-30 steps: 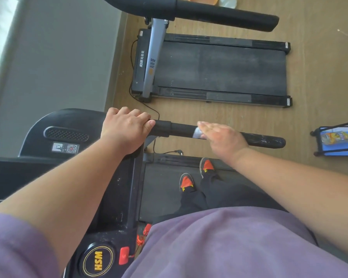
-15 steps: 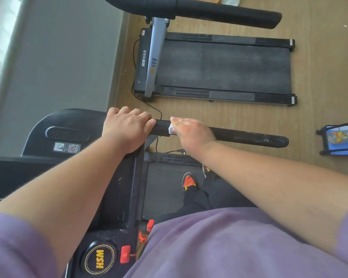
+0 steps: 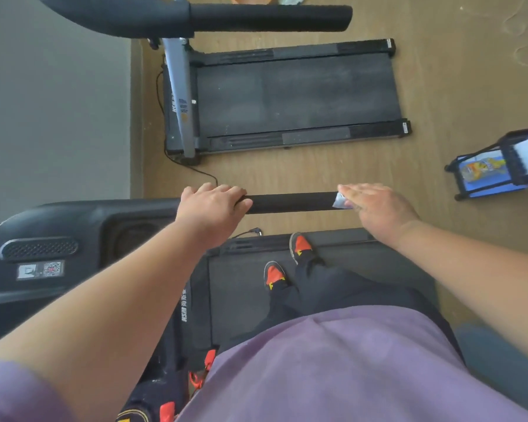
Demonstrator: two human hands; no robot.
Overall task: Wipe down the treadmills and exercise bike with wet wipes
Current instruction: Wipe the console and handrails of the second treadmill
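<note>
Now right hand (image 3: 378, 208) presses wet wipe (image 3: 339, 201) flat-fingered on handrail (image 3: 290, 202); left hand (image 3: 211, 208) grips it.

A handrail (image 3: 290, 202) crosses mid-frame, the left hand (image 3: 211, 208) on its left end and the right hand (image 3: 378, 205) over a wet wipe (image 3: 339, 201) at its right. A second treadmill (image 3: 296, 95) lies above, a small cart (image 3: 497, 166) at the right edge.
</note>
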